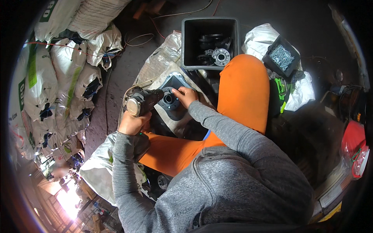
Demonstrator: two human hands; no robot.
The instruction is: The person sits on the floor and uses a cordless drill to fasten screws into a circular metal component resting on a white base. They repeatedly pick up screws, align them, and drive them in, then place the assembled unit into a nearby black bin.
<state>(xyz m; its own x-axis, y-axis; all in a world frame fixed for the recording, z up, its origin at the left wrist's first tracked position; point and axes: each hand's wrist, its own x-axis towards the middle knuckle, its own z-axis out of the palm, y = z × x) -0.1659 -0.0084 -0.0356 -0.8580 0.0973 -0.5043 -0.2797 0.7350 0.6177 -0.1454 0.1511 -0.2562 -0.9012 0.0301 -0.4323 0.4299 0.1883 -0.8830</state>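
A cordless drill (143,101) is gripped in my left hand (133,122), its front end pointing right toward a dark round flanged hub (169,98). This hub sits on a grey-blue metal plate (176,82) with an upright-sided middle, lying on a pale worn support between my legs. My right hand (186,96) is closed, with thumb and fingertips brought together at the hub's right edge. Whatever the fingertips pinch is too small to tell. The drill's tip is close to the hub's left side; whether it touches a screw cannot be seen.
A black bin (210,23) of round dark flanged parts stands ahead. Right of my knee, a small black box (268,62) holds many silvery screws. Stacked white sacks (64,73) line the left side. Thin cables (140,35) cross the floor. A red bag (353,143) lies far right.
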